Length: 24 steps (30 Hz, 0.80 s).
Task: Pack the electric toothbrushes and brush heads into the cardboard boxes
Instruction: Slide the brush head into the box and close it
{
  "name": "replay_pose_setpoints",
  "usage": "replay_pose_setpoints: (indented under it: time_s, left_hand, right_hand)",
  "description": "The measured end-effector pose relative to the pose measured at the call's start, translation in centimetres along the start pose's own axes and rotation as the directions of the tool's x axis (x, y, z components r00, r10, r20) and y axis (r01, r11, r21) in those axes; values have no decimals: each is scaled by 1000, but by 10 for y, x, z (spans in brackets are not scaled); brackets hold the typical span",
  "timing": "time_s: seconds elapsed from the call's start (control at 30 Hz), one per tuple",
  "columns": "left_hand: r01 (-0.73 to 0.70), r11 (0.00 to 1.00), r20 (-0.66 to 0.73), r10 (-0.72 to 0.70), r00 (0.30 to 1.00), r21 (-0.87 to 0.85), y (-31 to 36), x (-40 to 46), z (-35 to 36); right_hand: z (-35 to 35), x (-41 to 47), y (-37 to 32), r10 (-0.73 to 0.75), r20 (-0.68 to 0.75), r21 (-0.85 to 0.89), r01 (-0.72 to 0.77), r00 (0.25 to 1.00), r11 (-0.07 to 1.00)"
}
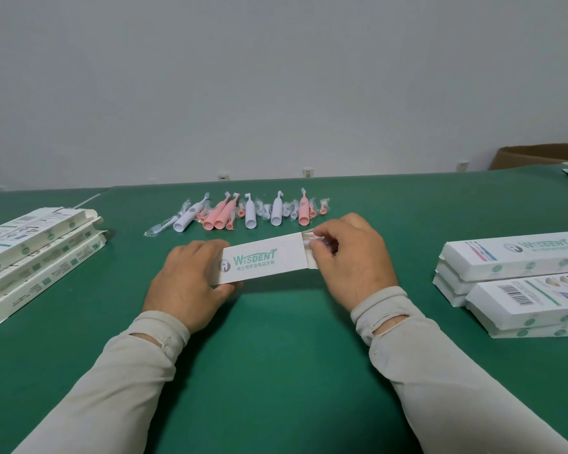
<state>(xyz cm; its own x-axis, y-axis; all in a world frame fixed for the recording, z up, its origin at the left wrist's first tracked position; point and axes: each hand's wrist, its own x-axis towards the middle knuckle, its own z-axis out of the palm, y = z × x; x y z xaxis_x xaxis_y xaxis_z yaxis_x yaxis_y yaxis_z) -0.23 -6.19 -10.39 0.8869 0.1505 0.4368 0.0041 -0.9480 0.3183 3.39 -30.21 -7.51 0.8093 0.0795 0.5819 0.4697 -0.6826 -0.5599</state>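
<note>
Head view. A white box printed with a green "WISDENT" logo lies lengthwise across the green table, near its middle and between both hands. The left hand grips the box's left end, thumb curled under the near edge and fingers wrapped over the top. The right hand is at the box's open right end, where a side flap stands out. The right fingers are curled and pinch a clear-wrapped item at the box mouth; what the wrap contains cannot be told. Both forearms wear light grey sleeves.

Behind the box, farther from the person, a row of toothbrushes lies on the table: white and pink handles, most pointing away from the person, with small wrapped brush heads between and beside them. One wrapped brush head lies at the left end of the row, just beside a white handle.

At the left edge, a stack of boxes lies with end flaps open. At the right edge, a second stack of boxes lies closed, one showing a barcode. A brown carton sits at the far right corner, past the table's edge. The wall behind is plain and pale, with sockets low on it.
</note>
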Motion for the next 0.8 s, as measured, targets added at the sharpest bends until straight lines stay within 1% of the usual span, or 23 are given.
replay_pose_setpoints:
  time_s: [0.07,0.1,0.2,0.27,0.37,0.43,0.47,0.5,0.53,0.57,0.6,0.63,0.7,0.77,0.8]
  left_hand:
    - [-2,1000,-1,2,1000,2,0,0,0]
    - [-1,1000,-2,1,1000,2,0,0,0]
    - [-12,1000,-14,12,1000,-2,1,0,1]
    - [-33,999,-15,33,999,-3,2,0,1]
    - [-42,999,-4,42,999,-25,2,-1,2]
    - [-31,999,-1,31,1000,-38,1,-1,2]
    - [-18,999,2,19,1000,-45,0,-1,2]
    - [-5,999,3,5,1000,-52,0,-1,2]
    - [5,998,2,-5,1000,-60,-1,-1,2]
    - [11,998,1,-11,1000,-65,-1,0,1]
    - [15,998,2,-15,1000,-69,-2,0,1]
    - [17,997,5,-17,1000,-74,-2,0,1]
    - [14,996,13,-13,1000,-84,-2,0,1]
    - [-4,996,25,6,1000,-91,-2,0,1]
    - [-15,995,33,18,999,-98,-2,0,2]
  right_hand:
    - [1,0,1,69,-40,62,-66,997,996]
    - [2,1,2,127,-54,112,-120,990,986]
    - [7,-1,0,283,-33,253,-266,959,930]
    - [11,-3,-5,324,28,362,-311,946,879]
    - [12,-3,-9,329,172,541,-368,929,756]
    - [6,1,-7,320,260,598,-412,911,687]
    - [2,2,-4,325,265,607,-419,908,675]
    - [-2,4,0,328,228,593,-398,917,701]
    - [-5,6,5,316,160,540,-351,935,765]
    - [-8,7,10,277,95,454,-289,956,843]
    - [-10,7,14,213,62,361,-221,975,906]
    - [-12,6,16,137,69,282,-151,988,947]
    - [-14,5,19,21,168,201,-55,986,978]
    - [-13,4,21,-32,252,193,-18,967,981]
    - [-12,3,20,-53,264,201,-1,963,980]
